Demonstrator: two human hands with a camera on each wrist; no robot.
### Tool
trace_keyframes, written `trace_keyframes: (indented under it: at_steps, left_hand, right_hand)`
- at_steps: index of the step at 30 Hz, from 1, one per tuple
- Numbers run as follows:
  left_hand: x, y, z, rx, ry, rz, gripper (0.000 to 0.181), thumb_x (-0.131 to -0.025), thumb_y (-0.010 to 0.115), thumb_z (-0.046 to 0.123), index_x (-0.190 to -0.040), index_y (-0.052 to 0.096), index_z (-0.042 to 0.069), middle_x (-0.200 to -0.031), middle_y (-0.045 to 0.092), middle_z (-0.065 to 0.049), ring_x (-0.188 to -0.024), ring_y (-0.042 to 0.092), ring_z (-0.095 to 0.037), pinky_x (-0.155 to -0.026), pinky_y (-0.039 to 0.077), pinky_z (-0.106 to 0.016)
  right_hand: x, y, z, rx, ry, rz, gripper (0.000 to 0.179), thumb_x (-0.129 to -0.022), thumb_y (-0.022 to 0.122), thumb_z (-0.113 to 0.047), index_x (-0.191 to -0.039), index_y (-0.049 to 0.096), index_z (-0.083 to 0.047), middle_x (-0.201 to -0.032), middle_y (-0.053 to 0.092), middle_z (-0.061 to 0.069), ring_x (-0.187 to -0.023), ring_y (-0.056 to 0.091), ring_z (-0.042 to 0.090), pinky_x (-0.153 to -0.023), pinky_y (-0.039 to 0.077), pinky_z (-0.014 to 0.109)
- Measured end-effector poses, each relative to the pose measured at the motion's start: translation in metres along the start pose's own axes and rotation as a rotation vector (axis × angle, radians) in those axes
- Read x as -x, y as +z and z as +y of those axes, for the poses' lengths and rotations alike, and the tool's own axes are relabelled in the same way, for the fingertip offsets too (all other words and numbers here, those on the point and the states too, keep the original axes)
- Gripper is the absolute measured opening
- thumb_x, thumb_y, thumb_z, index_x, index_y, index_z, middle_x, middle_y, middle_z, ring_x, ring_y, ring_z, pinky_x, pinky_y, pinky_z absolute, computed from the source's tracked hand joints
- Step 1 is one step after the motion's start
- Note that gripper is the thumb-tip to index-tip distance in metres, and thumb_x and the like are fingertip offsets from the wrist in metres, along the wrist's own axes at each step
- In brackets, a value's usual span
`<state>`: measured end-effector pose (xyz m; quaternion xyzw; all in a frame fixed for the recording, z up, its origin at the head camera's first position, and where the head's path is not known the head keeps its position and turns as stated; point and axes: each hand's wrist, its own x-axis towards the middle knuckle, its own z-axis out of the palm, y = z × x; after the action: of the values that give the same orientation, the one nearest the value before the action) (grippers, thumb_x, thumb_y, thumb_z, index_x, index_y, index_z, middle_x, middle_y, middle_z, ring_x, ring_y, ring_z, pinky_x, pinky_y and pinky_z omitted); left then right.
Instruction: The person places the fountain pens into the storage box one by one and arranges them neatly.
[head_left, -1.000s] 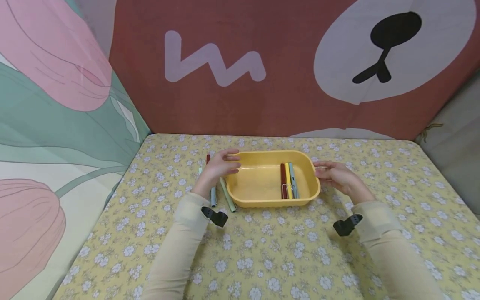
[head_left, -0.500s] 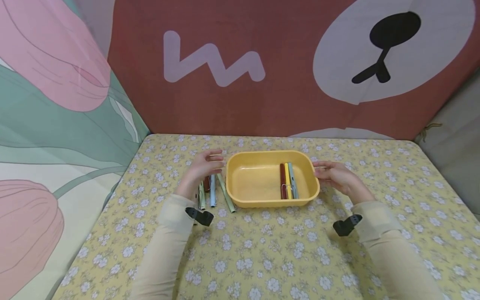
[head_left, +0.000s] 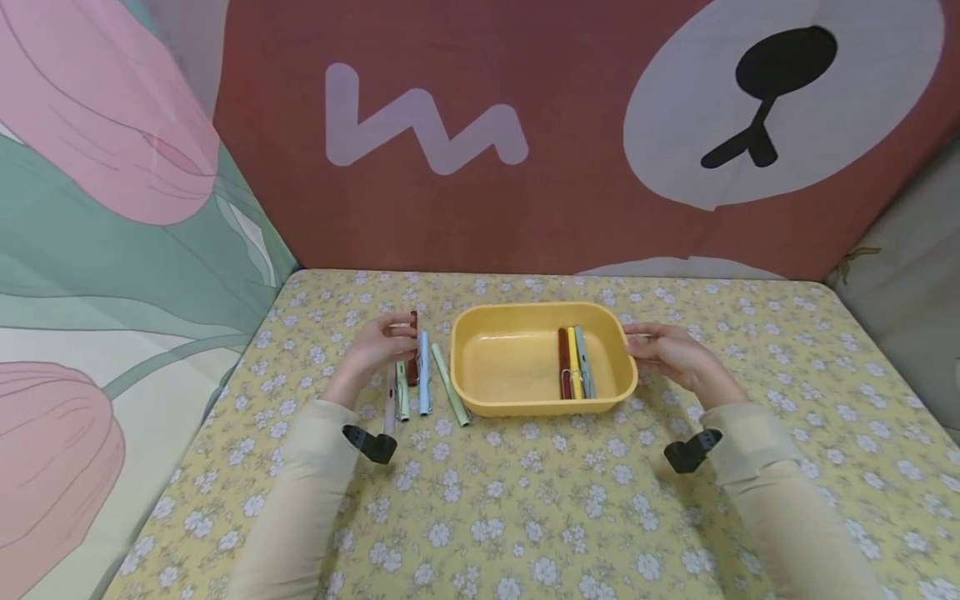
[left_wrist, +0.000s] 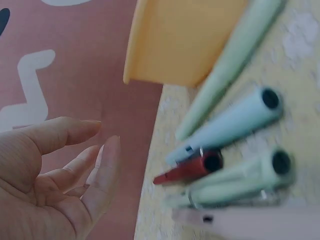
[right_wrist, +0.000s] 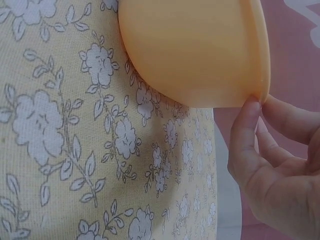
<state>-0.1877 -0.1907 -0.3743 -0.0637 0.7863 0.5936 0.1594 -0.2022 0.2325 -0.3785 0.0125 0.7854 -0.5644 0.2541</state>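
My left hand [head_left: 372, 343] hovers beside the loose pens at the tray's left, fingers loosely bent and holding nothing; a gap shows between thumb and fingers in the left wrist view. Nearest it are a dark red pen [head_left: 413, 367], a green pen [head_left: 402, 393] and a pale pink pen [left_wrist: 255, 223]. A light blue pen [head_left: 424, 375] and a pale green pen [head_left: 450, 387] lie closer to the tray. With thumb and fingertips, my right hand [head_left: 672, 357] pinches the right rim of the yellow tray [right_wrist: 200, 55]. Inside, toward the right, lie dark red [head_left: 564, 367], yellow [head_left: 575, 367] and blue-grey pens [head_left: 585, 367].
A yellow flowered cloth [head_left: 480, 508] covers the table. Behind its far edge stands a reddish-brown backdrop [head_left: 562, 217] with a cartoon muzzle, and a panel printed with pink flowers [head_left: 112, 108] borders the left side.
My left hand has moved left, from the tray's left rim to over the loose pens, uncovering more of them. The right hand and the tray have stayed in place.
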Motion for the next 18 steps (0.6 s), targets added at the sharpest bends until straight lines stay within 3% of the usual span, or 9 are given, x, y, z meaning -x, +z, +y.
trace_keyframes:
  at_steps: [6,12,18]
  left_hand:
    - [0.003,-0.011,-0.012,-0.046,-0.026,0.022,0.055,-0.096,0.051,0.004,-0.147,0.032,0.004,-0.144,0.041,-0.024,-0.127,0.049,-0.037,-0.105,0.048,-0.043]
    - [0.007,-0.021,-0.022,-0.084,-0.035,0.002,0.055,-0.097,0.050,0.005,-0.148,0.029,0.000,-0.144,0.039,-0.028,-0.127,0.047,-0.040,-0.105,0.048,-0.046]
    - [0.007,-0.025,-0.032,-0.108,-0.095,0.035,0.055,-0.096,0.052,0.005,-0.146,0.032,-0.001,-0.142,0.042,-0.028,-0.121,0.054,-0.036,-0.100,0.052,-0.038]
  right_hand:
    - [0.000,-0.001,0.002,-0.002,-0.009,-0.001,0.061,-0.099,0.051,-0.014,-0.148,0.021,0.006,-0.098,0.058,-0.012,-0.086,0.062,-0.003,-0.085,0.056,0.019]
    - [0.000,-0.001,0.002,-0.002,-0.011,-0.008,0.061,-0.099,0.050,-0.014,-0.149,0.020,0.006,-0.098,0.058,-0.012,-0.086,0.061,-0.004,-0.084,0.056,0.019]
    - [-0.001,-0.001,0.001,-0.005,-0.006,-0.011,0.062,-0.099,0.050,-0.014,-0.149,0.020,0.006,-0.097,0.059,-0.013,-0.086,0.061,-0.003,-0.083,0.056,0.019]
